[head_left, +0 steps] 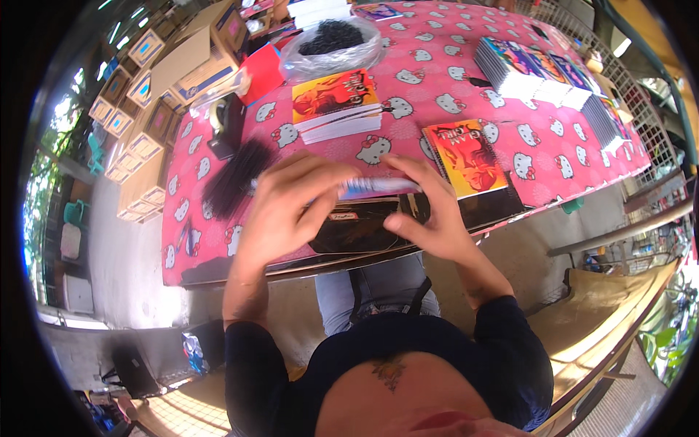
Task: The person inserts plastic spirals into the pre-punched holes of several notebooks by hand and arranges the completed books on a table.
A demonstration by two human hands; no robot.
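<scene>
A thin notebook (375, 187), seen nearly edge-on and blurred, is held level above the front of the table between my two hands. My left hand (291, 204) pinches its left end with bent fingers. Curved around its right end is my right hand (433, 211), fingertips at the upper edge and thumb below. Under the hands lies a dark, glossy flat thing (364, 226). Thin black binding coils (240, 178) lie in a bundle beside my left hand. To the right of my right hand rests a spiral notebook (466, 159) with a red and yellow cover.
Behind my hands sits a stack of red-yellow notebooks (336, 102). A clear plastic bag (291, 62) holds black coils. A tape dispenser (227, 125) stands at left. Notebook stacks (520, 69) fill the far right of the pink table (408, 95). Cardboard boxes (145, 164) are piled left.
</scene>
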